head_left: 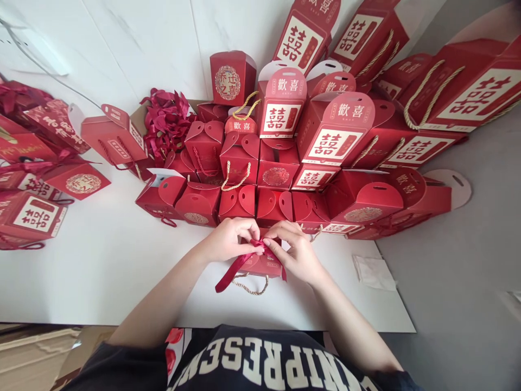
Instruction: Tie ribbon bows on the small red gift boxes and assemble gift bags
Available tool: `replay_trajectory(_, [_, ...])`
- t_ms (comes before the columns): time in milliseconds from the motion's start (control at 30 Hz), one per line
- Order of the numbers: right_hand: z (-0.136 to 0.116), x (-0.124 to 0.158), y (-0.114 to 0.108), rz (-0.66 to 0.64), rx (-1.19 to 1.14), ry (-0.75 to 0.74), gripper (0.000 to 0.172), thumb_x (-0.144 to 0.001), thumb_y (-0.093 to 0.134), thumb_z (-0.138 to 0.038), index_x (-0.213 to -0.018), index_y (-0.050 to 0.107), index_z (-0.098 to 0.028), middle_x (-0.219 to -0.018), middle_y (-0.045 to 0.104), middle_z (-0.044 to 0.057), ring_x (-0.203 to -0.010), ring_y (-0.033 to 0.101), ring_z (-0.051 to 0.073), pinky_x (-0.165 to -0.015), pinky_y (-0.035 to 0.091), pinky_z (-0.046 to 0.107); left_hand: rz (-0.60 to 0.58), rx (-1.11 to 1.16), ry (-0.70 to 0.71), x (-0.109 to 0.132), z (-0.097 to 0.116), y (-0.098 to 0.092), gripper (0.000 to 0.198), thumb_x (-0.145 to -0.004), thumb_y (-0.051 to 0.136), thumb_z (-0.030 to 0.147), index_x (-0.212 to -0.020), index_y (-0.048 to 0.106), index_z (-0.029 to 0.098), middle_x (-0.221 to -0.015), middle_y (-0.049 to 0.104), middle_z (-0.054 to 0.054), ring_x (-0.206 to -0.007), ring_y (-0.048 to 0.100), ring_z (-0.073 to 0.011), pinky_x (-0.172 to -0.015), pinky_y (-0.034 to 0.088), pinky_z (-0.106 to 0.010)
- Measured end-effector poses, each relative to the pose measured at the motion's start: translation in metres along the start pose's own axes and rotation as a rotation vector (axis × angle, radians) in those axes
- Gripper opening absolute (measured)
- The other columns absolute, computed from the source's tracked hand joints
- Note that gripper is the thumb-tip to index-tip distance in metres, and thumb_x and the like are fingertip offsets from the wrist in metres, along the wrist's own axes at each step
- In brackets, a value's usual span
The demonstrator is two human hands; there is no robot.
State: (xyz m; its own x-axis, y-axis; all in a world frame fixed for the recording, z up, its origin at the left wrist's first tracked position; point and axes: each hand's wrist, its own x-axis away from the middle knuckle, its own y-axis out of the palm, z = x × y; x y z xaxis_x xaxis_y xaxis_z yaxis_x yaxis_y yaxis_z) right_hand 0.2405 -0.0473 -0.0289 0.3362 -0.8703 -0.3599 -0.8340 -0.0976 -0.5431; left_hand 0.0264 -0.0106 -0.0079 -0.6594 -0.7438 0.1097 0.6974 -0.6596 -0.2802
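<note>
A small red gift box (pixel 260 265) sits on the table in front of me, with a gold rope handle (pixel 251 290) hanging down its near side. A dark red ribbon (pixel 232 274) passes over the box top, gathered in a knot or bow between my fingertips. My left hand (pixel 234 239) pinches the ribbon from the left, thumb and fingers pressed together. From the right, my right hand (pixel 296 251) pinches it close to the same spot. One ribbon tail hangs to the lower left, another on the right side of the box. My fingers partly hide the knot.
Stacked red gift boxes (pixel 325 136) line the wall behind my hands. A heap of dark red ribbons (pixel 166 119) lies back left. More boxes (pixel 36 214) stand at the far left. A white tissue packet (pixel 374 272) rests near the right edge of the white table (pixel 122 271).
</note>
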Motion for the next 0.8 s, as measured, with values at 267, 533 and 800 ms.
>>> replay_trajectory(267, [0.008,0.003,-0.002,0.026,-0.09,-0.014,0.006,-0.096,0.058,-0.027,-0.093,0.063,-0.023,-0.092,0.067,0.003,-0.087,0.061,0.019,-0.083,0.044,0.037,-0.033,-0.037,-0.019,-0.001,0.007,-0.007,0.026,-0.085,0.067,0.036,-0.08,0.05,0.016,-0.069,0.055,0.003,-0.064,0.054,-0.0095,-0.061,0.04,-0.022])
replay_trajectory(533, [0.019,0.004,0.013,0.039,-0.158,-0.181,0.006,-0.093,0.062,-0.019,-0.091,0.064,-0.024,-0.085,0.071,0.002,-0.081,0.064,0.018,-0.088,0.046,0.041,-0.123,0.056,-0.06,-0.001,0.007,-0.009,0.026,-0.09,0.06,0.038,-0.083,0.046,0.017,-0.082,0.069,-0.004,-0.081,0.068,-0.0176,-0.071,0.047,-0.026])
replay_trajectory(800, [0.022,0.0,-0.001,-0.13,-0.082,-0.281,0.014,-0.092,0.057,-0.019,-0.097,0.068,-0.026,-0.1,0.07,0.005,-0.097,0.063,0.022,-0.092,0.048,0.044,-0.035,-0.082,-0.04,-0.002,0.011,-0.006,0.022,-0.09,0.058,0.034,-0.081,0.05,0.016,-0.068,0.056,0.002,-0.062,0.053,-0.0102,-0.061,0.038,-0.023])
